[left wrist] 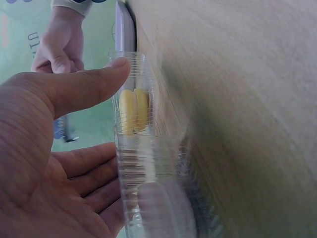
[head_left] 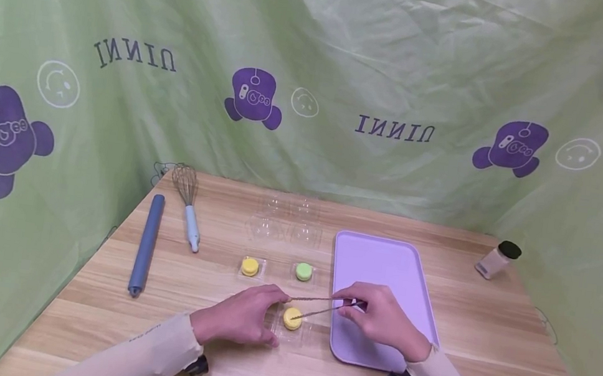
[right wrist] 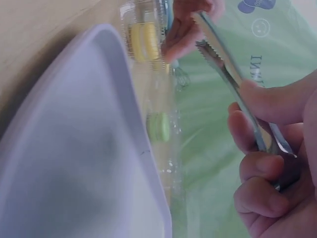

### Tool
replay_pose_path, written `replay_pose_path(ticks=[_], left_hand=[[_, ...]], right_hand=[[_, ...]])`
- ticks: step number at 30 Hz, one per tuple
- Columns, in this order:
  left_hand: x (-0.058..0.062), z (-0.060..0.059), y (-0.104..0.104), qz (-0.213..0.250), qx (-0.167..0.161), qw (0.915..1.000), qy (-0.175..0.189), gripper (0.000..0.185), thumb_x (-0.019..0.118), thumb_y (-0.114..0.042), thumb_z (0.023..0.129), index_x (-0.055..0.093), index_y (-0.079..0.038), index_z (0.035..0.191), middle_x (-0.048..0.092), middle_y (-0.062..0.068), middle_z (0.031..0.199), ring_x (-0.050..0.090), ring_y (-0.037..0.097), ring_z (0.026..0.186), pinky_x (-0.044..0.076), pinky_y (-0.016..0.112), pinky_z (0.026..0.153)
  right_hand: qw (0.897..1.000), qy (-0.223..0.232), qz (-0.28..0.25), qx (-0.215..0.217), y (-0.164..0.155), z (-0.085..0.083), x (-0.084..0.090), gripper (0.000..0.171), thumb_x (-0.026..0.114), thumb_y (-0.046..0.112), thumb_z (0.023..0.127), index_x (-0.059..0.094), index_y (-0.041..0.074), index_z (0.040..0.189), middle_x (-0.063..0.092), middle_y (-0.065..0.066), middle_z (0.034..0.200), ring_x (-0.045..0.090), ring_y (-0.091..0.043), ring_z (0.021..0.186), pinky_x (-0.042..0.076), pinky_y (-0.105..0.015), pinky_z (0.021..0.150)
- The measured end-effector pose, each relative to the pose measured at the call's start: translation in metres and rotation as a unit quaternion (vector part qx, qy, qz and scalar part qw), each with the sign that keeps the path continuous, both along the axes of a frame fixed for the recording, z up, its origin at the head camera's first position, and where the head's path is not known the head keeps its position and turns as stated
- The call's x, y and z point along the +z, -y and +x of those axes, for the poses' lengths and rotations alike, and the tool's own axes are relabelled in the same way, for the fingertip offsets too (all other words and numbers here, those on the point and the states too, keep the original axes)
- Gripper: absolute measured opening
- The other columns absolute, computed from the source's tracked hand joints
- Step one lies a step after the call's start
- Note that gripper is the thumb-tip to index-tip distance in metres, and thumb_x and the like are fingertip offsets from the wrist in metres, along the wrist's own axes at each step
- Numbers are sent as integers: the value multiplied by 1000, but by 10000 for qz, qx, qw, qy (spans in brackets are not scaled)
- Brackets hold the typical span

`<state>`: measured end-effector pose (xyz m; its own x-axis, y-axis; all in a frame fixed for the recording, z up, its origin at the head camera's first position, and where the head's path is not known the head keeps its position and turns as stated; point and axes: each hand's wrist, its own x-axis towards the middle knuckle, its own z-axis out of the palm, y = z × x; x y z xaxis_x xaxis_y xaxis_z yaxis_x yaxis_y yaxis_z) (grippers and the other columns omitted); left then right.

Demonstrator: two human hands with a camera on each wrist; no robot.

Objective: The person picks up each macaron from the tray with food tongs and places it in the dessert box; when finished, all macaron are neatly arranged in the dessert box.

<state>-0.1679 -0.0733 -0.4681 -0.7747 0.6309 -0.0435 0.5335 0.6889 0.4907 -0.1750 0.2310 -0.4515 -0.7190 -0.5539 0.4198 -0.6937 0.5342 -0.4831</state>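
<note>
The lavender tray (head_left: 381, 273) lies at 3 o'clock of the clear plastic cup (head_left: 292, 328) holding the yellow macaron (head_left: 292, 318). The right hand (head_left: 384, 317) pinches metal tongs (head_left: 315, 306) whose tips rest over it. At 9 o'clock, the left hand (head_left: 240, 318) steadies the cup, thumb and fingers spread.

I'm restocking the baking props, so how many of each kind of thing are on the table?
Macarons: 3 (yellow, yellow, green)
Tongs: 1
Tray: 1
Whisk: 1
Rolling pin: 1
Jar: 1
Empty clear shell: 1
Total: 9
</note>
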Motion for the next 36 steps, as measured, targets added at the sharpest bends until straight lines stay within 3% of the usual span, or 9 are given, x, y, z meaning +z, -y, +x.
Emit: replay_pose_path(ticks=[13,17,22,36], left_hand=[[-3,0,1,4,-24,10000,-41,79,89,-39,72,58,-12,139,64,0,137,59,21,130,49,41,115],[-3,-1,1,-2,-42,10000,-25,79,89,-38,72,58,-12,139,63,0,137,59,21,130,49,41,115],[-2,-2,1,-8,-31,10000,-20,79,89,-38,72,58,-11,139,63,0,137,59,21,130,48,41,115],[-2,-2,1,-11,-28,10000,4,78,89,-37,72,59,-12,139,63,-1,137,59,21,131,48,40,115]], right_hand=[[9924,-231,-895,-807,-2,-7,15,25,82,5,81,79,13,104,80,-1,89,66,2,70,54,-13,58],[9859,-282,-1369,-921,-4,-9,21,27,82,1,81,78,8,106,80,-4,86,71,2,70,58,-12,60],[9760,-480,-1828,-1079,-10,-12,28,29,82,-6,77,77,1,105,79,-11,80,66,10,66,56,-12,54],[9523,-932,-2291,-1789,-40,-21,47,26,77,-12,80,75,-8,105,76,-24,80,67,15,68,58,-13,54]])
